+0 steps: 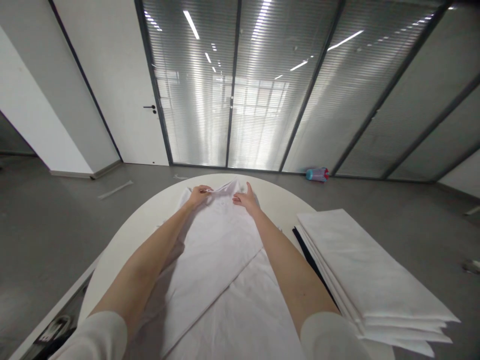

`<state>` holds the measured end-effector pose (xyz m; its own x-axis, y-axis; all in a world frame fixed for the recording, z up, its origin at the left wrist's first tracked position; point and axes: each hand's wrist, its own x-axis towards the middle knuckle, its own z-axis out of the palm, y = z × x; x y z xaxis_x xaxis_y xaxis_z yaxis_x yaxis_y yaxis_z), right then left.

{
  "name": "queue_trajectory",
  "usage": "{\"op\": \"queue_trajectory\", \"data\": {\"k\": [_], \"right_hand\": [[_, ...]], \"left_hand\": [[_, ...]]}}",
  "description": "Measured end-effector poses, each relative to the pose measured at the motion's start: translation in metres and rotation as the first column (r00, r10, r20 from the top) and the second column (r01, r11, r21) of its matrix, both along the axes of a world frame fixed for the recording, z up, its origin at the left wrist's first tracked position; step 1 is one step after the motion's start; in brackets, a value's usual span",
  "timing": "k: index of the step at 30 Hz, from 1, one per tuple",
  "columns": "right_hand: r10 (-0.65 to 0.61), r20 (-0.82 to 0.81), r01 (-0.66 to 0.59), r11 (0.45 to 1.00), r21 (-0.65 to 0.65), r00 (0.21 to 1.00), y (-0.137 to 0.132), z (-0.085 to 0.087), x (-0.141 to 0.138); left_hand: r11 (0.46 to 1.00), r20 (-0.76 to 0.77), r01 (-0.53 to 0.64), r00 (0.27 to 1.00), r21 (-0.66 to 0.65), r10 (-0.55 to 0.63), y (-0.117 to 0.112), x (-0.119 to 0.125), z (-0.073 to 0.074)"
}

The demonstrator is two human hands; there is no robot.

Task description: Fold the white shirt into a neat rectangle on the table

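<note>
A white cloth (217,255) lies spread over a white round table (123,235), partly folded with a diagonal edge across it. Both my arms reach to its far end. My left hand (198,194) is closed, pinching the cloth's far edge between thumb and fingers. My right hand (245,199) rests on the bunched far edge beside it, thumb raised and fingers curled into the fabric.
A stack of folded white cloths (360,270) lies at the table's right, over a dark strip. A blue and red bottle (317,174) lies on the grey floor by the glass wall. A white door (123,100) stands at left.
</note>
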<state>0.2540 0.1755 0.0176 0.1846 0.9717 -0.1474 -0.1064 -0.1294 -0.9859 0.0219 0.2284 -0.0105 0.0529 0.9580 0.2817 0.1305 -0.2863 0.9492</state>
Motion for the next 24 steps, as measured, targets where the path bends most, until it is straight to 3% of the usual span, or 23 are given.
{"op": "queue_trajectory", "data": {"k": [4,9,13,20,24], "right_hand": [[0.038,0.060,-0.038,0.999,-0.010,0.997,0.007,0.008,-0.003],[0.131,0.071,-0.126,0.990,-0.065,0.989,0.007,0.012,-0.007],[0.089,-0.024,-0.091,0.991,-0.099,0.996,0.003,0.009,-0.003],[0.188,-0.201,-0.213,0.971,-0.110,0.961,-0.002,0.012,-0.012],[0.151,-0.242,-0.183,0.977,-0.113,0.958,0.000,0.015,-0.032]], "left_hand": [[0.999,0.002,-0.041,0.999,0.033,0.041,-0.011,-0.012,-0.005],[1.000,0.005,-0.015,1.000,0.019,0.015,-0.018,-0.013,0.001],[0.999,0.021,0.037,0.999,-0.019,-0.036,-0.021,-0.014,0.006],[0.986,0.204,0.036,0.979,-0.161,-0.002,-0.020,-0.013,0.006],[0.974,0.332,0.055,0.943,-0.222,0.023,-0.019,-0.011,0.011]]}}
